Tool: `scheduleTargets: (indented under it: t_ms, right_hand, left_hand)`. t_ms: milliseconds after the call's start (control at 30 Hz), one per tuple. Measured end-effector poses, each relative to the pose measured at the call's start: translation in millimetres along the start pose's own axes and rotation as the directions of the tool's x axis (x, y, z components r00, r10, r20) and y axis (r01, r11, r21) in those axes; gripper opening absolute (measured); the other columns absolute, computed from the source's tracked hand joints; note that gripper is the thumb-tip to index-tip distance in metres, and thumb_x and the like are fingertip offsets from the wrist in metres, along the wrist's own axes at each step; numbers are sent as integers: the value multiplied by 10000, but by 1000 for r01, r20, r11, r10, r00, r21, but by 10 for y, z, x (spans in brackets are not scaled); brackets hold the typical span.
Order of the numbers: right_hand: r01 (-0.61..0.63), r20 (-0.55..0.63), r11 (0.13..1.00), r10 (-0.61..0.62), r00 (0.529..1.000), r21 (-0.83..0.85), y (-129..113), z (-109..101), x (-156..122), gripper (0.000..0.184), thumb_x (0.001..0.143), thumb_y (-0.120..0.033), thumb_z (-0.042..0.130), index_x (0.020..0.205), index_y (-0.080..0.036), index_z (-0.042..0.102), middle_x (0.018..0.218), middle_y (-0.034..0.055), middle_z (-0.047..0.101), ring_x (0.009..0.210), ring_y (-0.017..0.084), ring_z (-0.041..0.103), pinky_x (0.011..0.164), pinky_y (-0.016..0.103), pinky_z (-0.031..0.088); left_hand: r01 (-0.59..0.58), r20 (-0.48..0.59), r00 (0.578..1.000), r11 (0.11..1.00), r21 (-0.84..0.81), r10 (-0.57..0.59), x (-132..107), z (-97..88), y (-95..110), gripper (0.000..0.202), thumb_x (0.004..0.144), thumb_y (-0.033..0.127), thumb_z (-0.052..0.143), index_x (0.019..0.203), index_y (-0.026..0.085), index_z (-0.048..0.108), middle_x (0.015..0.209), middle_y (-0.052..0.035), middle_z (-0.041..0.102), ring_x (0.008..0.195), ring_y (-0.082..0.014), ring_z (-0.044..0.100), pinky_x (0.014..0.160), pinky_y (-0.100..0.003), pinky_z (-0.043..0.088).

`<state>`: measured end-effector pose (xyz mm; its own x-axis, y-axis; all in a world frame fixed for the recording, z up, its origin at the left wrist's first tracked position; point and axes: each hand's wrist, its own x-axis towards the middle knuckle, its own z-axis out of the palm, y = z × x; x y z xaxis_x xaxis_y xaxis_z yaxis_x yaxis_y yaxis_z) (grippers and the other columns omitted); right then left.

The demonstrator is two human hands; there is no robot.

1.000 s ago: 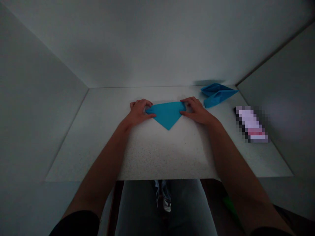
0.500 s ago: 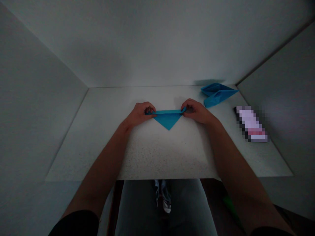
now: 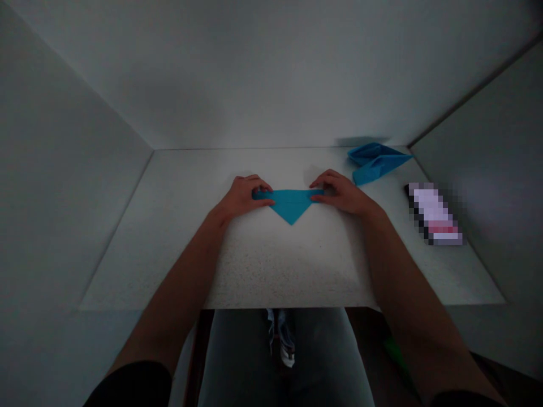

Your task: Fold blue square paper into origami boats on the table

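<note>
A sheet of blue folded paper (image 3: 291, 204) lies on the table in front of me, its point toward me and a straight strip along its far edge. At the strip's left end, my left hand (image 3: 246, 195) grips the paper, thumb on the near side and fingers bent over the far edge. My right hand (image 3: 339, 192) holds the opposite end likewise, its thumb on the paper and its index fingertip by the far edge. Parts of both ends are hidden under my fingers.
Another folded blue paper piece (image 3: 377, 164) stands at the back right. A phone with a blurred screen (image 3: 435, 215) lies right of my forearm on the white table (image 3: 271, 271). Walls (image 3: 271, 73) close in the back and both sides.
The strip along the paper's far edge, raised before, now lies flatter and wider. My left fingertips have shifted slightly right, and the right fingers have loosened their pinch on the corner.
</note>
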<state>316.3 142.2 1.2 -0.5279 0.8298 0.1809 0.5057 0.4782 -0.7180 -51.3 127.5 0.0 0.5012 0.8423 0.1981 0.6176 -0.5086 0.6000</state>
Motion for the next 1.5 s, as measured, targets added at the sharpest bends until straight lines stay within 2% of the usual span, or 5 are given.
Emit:
scheduleTargets:
  t_ms: [233, 633, 967, 1233, 1500]
  right_hand:
    - [-45, 30, 999, 45, 999, 4, -16, -19, -18, 495, 813, -657, 916, 1187, -339, 852, 1258, 107, 666, 1089, 345, 676, 1031, 572, 590]
    - [-137, 41, 983, 133, 990, 125, -53, 37, -10, 481, 814, -618, 908, 1108, -297, 705, 1013, 54, 731, 908, 281, 672, 795, 429, 575]
    - [34, -299, 999, -39, 954, -21, -91, -78, 46, 216, 955, -528, 770, 1014, -324, 810, 1157, 103, 681, 1065, 307, 632, 913, 474, 551]
    - [-17, -72, 993, 8, 997, -114, 79, 7, 24, 189, 947, -299, 718, 1074, -294, 858, 1101, 94, 636, 861, 246, 621, 858, 451, 555]
    - [-26, -75, 995, 19, 997, -93, 54, -8, 16, 301, 930, -351, 705, 1179, -284, 859, 1186, 113, 687, 886, 270, 651, 832, 462, 567]
  left_hand:
    - [162, -23, 987, 971, 175, -160, -25, 2, 68, 434, 839, 556, 942, 1118, 264, 783, 1303, -94, 674, 1313, -357, 552, 1174, -547, 385]
    - [139, -88, 984, 978, -156, -154, -25, 33, -35, 348, 859, 399, 901, 1119, 244, 731, 1052, -39, 806, 898, -215, 700, 948, -415, 550]
    - [-47, -371, 928, 985, -166, -19, -4, -76, -25, 134, 900, 200, 801, 991, 284, 853, 1195, -57, 706, 1164, -233, 674, 1069, -423, 554]
    - [34, -95, 995, 997, 64, -28, -25, -6, -58, 311, 893, 120, 713, 1035, 327, 896, 919, -5, 721, 823, -177, 660, 998, -425, 480]
    - [35, -110, 994, 997, 64, -28, -61, -16, 16, 249, 894, 312, 830, 1139, 294, 871, 1143, -54, 791, 898, -208, 709, 1080, -486, 455]
